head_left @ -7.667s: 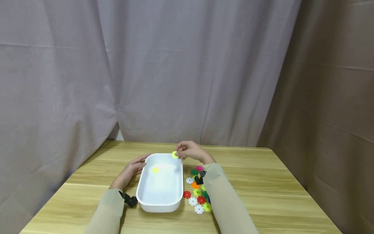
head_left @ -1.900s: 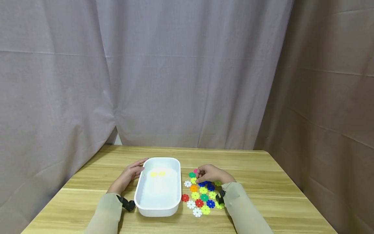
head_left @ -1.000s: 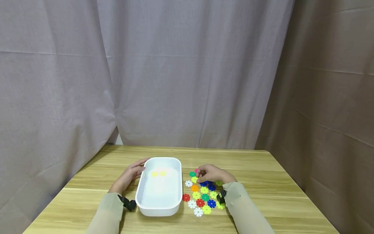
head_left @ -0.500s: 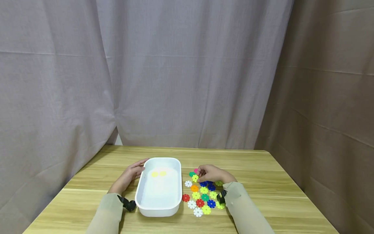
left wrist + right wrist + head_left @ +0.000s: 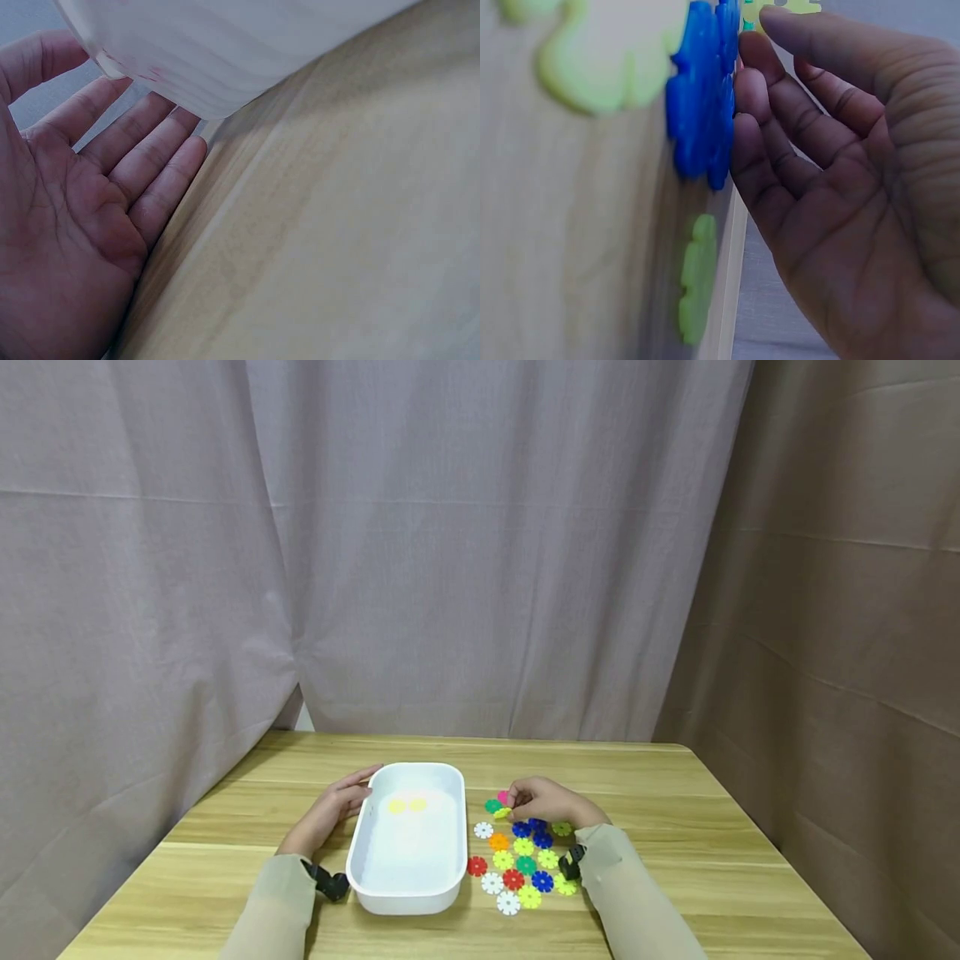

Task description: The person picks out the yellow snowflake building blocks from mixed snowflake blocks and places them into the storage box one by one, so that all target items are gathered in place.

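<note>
My right hand (image 5: 551, 800) is above the far end of a spread of flower-shaped plastic discs. Thumb and fingertips pinch a yellow disc (image 5: 502, 814), which is tilted up off the table. In the right wrist view, only part of this yellow disc (image 5: 804, 6) shows, past the thumb tip. My left hand (image 5: 330, 810) touches the left side of a white tray (image 5: 408, 860) near its far corner. The left wrist view shows the fingers (image 5: 154, 154) loosely extended against the tray wall. Two yellow discs (image 5: 417, 805) lie inside the tray towards its far end.
Several discs lie flat right of the tray, among them a red one (image 5: 477, 866), an orange one (image 5: 498, 842), blue ones (image 5: 542, 882) and white ones (image 5: 508, 903). A pink disc (image 5: 503, 797) is partly behind the right fingers. Grey curtains (image 5: 420, 568) hang behind the wooden table (image 5: 712, 877).
Earlier my right hand held a yellow disc over the tray's far corner; that tray now has two, not one. The hand moved right to the spread, and another yellow disc has just been tipped up.
</note>
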`<state>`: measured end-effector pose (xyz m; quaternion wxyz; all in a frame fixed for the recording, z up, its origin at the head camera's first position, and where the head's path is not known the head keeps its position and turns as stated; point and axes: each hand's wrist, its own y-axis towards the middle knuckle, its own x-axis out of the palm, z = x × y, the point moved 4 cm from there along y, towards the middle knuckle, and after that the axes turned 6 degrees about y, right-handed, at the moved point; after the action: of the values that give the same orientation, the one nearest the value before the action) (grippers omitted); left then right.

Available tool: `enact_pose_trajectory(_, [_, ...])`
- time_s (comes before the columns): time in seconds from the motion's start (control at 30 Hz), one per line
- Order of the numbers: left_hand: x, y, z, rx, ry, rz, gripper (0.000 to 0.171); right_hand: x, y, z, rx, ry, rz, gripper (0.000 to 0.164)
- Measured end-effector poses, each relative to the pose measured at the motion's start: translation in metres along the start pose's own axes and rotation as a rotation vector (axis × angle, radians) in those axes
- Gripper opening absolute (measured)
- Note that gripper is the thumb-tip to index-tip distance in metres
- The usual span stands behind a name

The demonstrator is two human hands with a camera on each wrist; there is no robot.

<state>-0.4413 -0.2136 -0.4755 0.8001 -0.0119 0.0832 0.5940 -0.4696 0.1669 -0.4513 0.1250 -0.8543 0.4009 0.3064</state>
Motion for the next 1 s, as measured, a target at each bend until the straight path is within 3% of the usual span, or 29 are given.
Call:
enact_pose_trajectory(0.2, [-0.0002, -0.0013, -0.0003, -0.030, -0.010, 0.020, 0.051, -0.0026, 0.0002, 0.0018, 0.014, 0.038, 0.018, 0.013])
enact_pose_trajectory(1.0, [0.0007, -0.0012, 0.0014, -0.031, 0.005, 0.024, 0.053, -0.0092, -0.0002, 0.0016, 0.014, 0.069, 0.115, 0.008])
